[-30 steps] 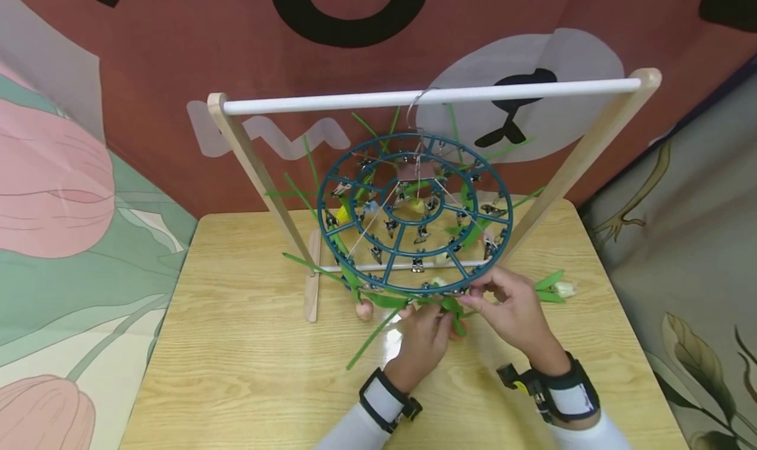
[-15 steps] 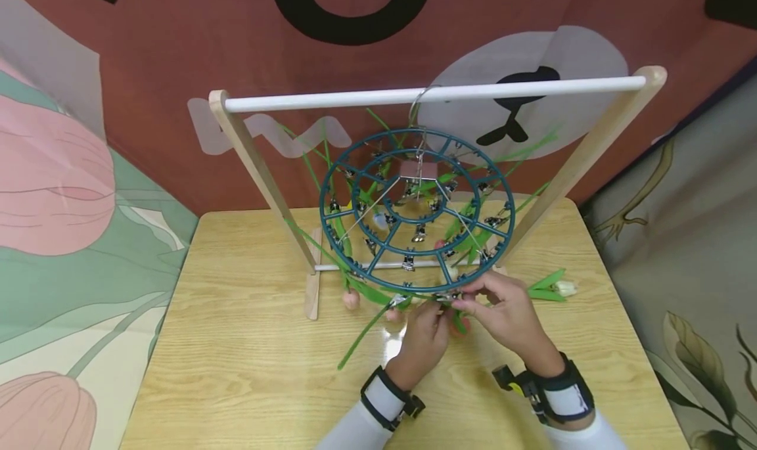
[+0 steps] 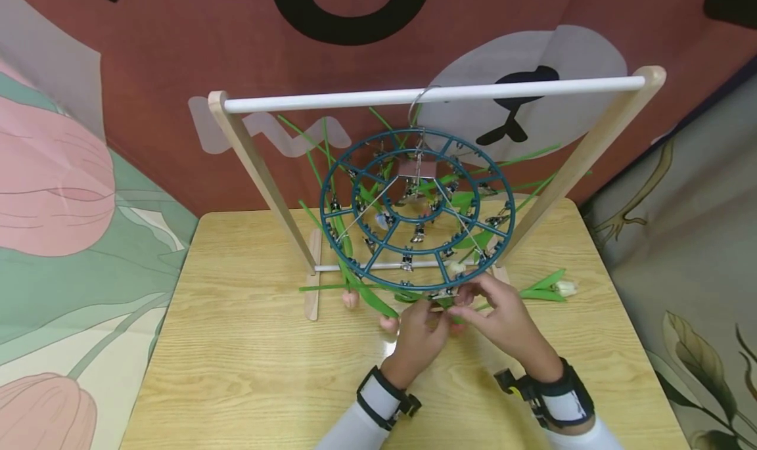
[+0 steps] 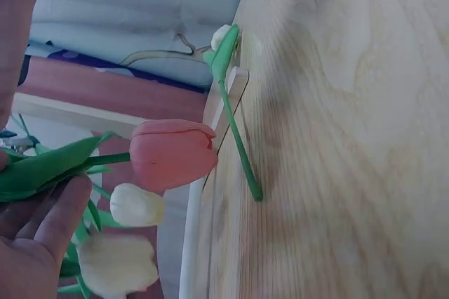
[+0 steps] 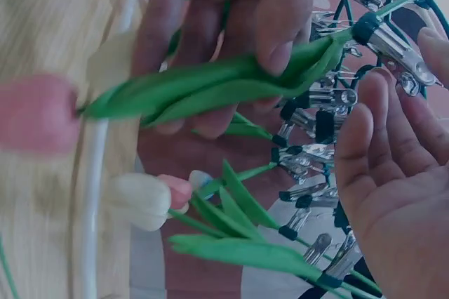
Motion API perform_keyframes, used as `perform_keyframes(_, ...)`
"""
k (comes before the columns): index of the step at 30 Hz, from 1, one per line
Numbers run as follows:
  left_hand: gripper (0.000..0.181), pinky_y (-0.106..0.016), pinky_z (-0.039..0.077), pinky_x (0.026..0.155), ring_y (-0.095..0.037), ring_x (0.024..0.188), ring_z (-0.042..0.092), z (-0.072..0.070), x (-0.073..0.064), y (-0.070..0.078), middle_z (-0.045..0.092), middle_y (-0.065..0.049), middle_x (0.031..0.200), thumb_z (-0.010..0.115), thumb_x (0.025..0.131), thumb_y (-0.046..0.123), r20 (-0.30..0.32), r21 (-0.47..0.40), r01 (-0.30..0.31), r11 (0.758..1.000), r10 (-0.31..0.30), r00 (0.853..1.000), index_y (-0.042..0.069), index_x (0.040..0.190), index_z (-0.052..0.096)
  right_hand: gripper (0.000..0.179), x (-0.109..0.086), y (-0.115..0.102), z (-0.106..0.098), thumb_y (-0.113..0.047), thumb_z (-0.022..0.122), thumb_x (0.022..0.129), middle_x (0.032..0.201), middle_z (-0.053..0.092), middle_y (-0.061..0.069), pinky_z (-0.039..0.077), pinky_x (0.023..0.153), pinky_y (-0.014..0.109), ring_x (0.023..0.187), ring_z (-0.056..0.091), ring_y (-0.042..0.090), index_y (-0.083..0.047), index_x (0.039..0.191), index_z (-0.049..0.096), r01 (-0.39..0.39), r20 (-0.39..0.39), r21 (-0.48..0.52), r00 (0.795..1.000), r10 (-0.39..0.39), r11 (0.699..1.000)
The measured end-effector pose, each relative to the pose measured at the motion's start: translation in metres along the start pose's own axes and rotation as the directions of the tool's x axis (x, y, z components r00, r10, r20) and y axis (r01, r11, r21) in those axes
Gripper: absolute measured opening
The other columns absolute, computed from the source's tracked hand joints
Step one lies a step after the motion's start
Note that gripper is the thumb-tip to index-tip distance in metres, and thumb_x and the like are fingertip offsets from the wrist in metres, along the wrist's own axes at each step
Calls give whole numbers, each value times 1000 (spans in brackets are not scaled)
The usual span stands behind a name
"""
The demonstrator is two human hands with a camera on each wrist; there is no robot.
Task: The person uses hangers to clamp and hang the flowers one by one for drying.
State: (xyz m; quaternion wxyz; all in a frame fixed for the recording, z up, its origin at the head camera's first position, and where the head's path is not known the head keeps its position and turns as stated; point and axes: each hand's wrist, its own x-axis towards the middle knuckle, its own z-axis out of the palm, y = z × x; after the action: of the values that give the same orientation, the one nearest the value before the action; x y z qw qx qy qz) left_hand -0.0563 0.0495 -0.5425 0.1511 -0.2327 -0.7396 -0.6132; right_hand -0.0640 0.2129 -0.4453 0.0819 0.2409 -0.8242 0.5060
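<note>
In the head view my left hand (image 3: 418, 337) is under the front rim of a round blue-green clip hanger (image 3: 386, 284). It holds a pink tulip (image 4: 172, 155) by its green leaves, thumb on one side and fingers behind, with the bloom pointing down. A metal clip (image 5: 396, 50) with dark tips sits around the tulip's stem. My right hand (image 3: 503, 315) is beside this clip, thumb and fingers spread about its handle end. More tulips hang from other clips, among them a white tulip (image 5: 140, 201) and a pink tulip (image 3: 350, 298) at the left.
The hanger hooks onto the white bar (image 3: 331, 100) of a wooden stand (image 3: 582, 154) on the table (image 3: 248, 364). A loose white tulip (image 3: 564, 288) lies on the table at the right. Long green stems stick up around the ring. A patterned cloth (image 3: 177, 36) hangs behind.
The hanger has swung slightly, and the hanging tulips have shifted with it. The clip at the front has moved a little left; my right thumb and fingers have spread from it.
</note>
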Motion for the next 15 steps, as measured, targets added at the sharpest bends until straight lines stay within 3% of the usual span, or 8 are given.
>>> perform_keyframes(6, 27, -26, 64, 77, -26, 88, 78, -6, -1, -3, 76, -15, 106, 65, 96, 1, -47, 27, 94, 995, -92, 995, 3, 123, 62, 38, -7, 10, -5, 11, 77, 84, 99, 72, 4, 55, 74, 18, 85, 64, 9, -8, 115, 68, 19, 13, -59, 1000, -18, 998)
perform_keyframes(12, 36, -23, 63, 82, -19, 91, 76, -10, 2, -7, 73, -11, 112, 66, 97, 4, -40, 70, 97, 993, -94, 995, 6, 132, 60, 28, -23, 29, -13, 7, 74, 89, 99, 73, -4, 52, 70, 14, 86, 62, 2, -11, 110, 71, -11, 16, -218, 1000, 15, 976)
perform_keyframes(15, 38, -25, 62, 86, -16, 92, 74, -12, 3, -8, 72, -8, 113, 66, 99, 7, -19, 65, 94, 993, -93, 995, 11, 136, 58, 24, -31, 41, -16, 3, 73, 91, 98, 72, -4, 54, 66, 20, 85, 61, 2, -11, 110, 71, -51, 29, -311, 998, 63, 949)
